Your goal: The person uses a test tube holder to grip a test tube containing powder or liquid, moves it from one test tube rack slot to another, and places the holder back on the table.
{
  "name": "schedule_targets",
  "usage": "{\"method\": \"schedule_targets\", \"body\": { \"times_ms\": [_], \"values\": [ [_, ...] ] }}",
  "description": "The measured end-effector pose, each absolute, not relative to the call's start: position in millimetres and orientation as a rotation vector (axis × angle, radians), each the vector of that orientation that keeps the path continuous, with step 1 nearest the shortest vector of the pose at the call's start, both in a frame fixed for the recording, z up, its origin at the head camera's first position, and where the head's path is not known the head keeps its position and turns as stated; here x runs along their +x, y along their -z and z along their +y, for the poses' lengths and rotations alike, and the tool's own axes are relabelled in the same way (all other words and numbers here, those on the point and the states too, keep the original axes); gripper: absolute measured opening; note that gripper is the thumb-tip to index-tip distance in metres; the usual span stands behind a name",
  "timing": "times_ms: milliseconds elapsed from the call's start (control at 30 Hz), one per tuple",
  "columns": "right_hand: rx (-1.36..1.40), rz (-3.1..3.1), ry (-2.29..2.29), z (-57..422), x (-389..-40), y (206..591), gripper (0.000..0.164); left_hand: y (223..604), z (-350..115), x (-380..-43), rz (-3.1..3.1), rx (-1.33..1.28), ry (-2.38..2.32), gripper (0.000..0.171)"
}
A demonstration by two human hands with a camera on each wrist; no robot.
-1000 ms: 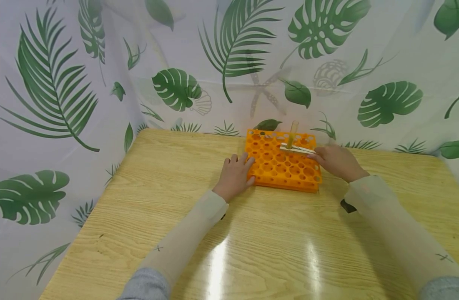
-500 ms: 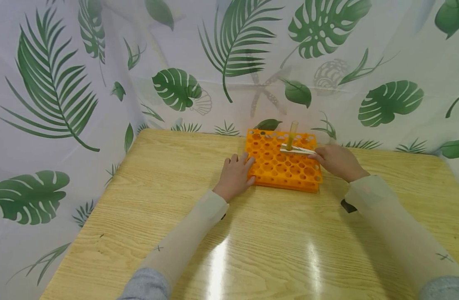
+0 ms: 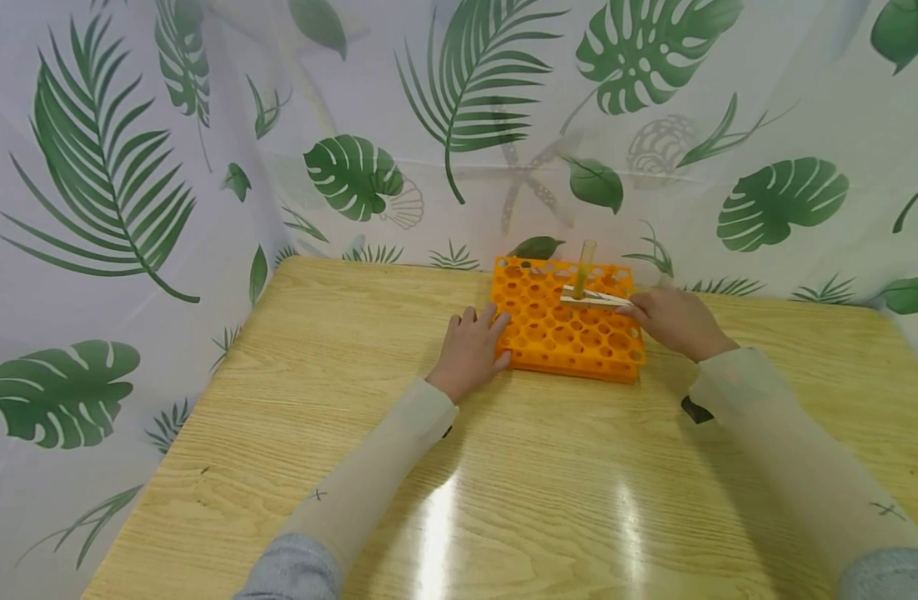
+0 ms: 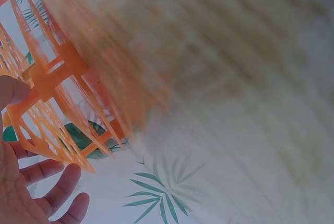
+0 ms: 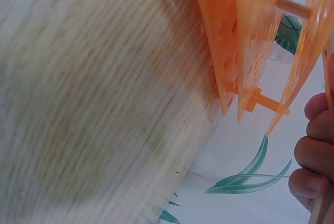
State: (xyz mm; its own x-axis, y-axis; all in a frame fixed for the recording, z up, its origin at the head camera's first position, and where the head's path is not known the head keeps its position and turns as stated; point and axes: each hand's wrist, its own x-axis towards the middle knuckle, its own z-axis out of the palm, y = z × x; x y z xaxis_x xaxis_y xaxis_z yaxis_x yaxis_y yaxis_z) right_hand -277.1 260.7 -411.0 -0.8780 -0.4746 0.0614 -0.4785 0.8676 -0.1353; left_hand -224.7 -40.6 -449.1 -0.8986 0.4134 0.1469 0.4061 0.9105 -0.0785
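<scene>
An orange test tube rack with many round holes stands on the table. From one of its rear holes a glass test tube rises, slightly tilted, with yellowish content low in it; its lower end is hidden. A pale wooden test tube clamp lies around the tube just above the rack's top. My right hand grips the clamp's handle, and its curled fingers show in the right wrist view. At the rack's left end, my left hand holds the corner between thumb and fingers.
The wooden table has its back edge close behind the rack. A white cloth printed with green leaves hangs along the back and left side. A black strap part shows under the right sleeve.
</scene>
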Motion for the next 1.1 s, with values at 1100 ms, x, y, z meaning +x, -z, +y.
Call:
{"method": "schedule_targets", "body": {
  "times_ms": [1100],
  "values": [
    [0.733, -3.045, -0.244, 259, -275, 394, 0.042, 444, -40, -224, -2.954, -0.619, -0.081, 0.051]
  ]
}}
